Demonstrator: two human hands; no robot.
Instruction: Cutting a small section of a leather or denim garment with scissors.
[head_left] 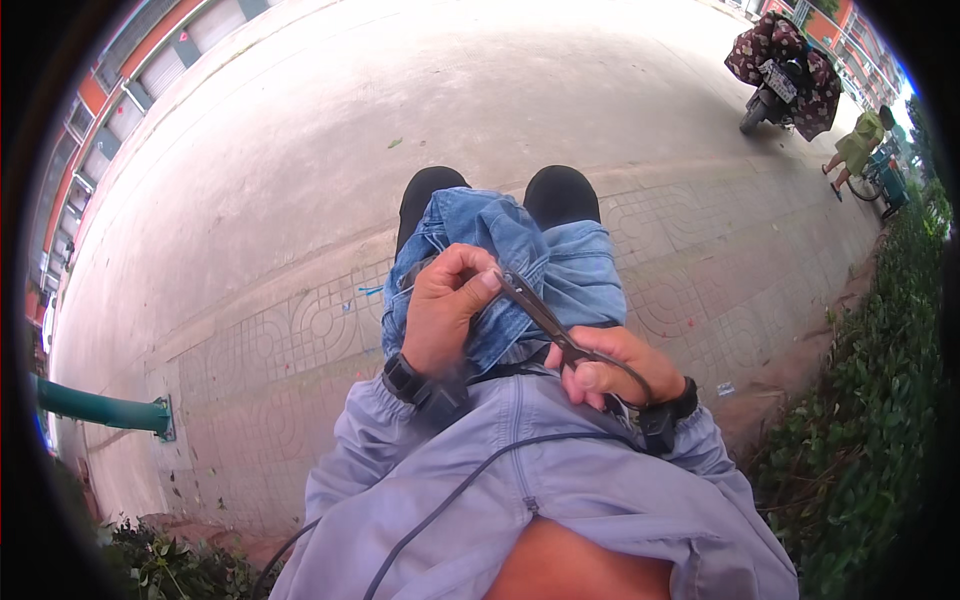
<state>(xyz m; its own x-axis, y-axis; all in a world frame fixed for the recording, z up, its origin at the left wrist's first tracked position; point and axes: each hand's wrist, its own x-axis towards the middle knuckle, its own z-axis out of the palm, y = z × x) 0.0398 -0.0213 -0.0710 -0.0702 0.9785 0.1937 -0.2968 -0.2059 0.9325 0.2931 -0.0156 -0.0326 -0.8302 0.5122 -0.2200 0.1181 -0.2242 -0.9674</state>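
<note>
Blue denim cloth (480, 225) lies bunched across my lap and over my knees. My right hand (625, 365) is closed round the handles of a pair of dark scissors (540, 318), whose blades slant up and left over the denim. Just beyond their tips, my left hand (440, 310) pinches thumb against forefinger. What sits in that pinch is too small to make out. The other left fingers curl against the denim, partly hidden. Both wrists carry black straps with small boxes.
A dark cable (440, 510) runs across my grey jacket. Patterned paving (310, 330) surrounds my legs. A green metal post (105, 408) stands at left, a hedge (870, 400) at right. Far right are a scooter with a flowered cover (815, 95) and a person (862, 140) beside a cart.
</note>
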